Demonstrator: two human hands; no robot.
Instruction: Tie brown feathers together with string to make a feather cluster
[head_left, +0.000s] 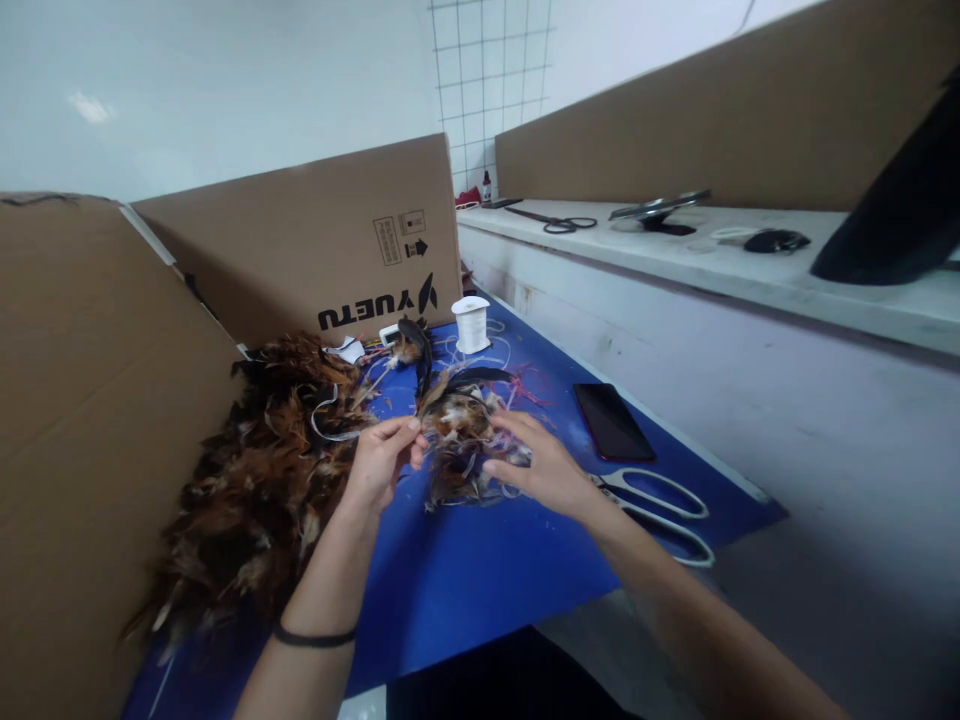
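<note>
My left hand (386, 455) is closed, thumb and forefinger pinching the lower end of a brown feather (431, 397). Beside it, my right hand (544, 465) has its thumb and fingers apart, fingertips at the edge of a small heap of loose brown, black and white feathers (459, 420). Whether those fingertips grip anything is too small to tell. One long black feather (480, 377) curves over the top of the heap. To the left lies a big mass of brown feathers (277, 480).
Cardboard panels (300, 240) wall off the left and back. A white ribbon spool (472, 325) stands on the blue table cover (480, 580). At right lie a dark phone (613, 422) and white-handled scissors (660, 510). A white ledge (720, 265) holds black scissors (559, 222).
</note>
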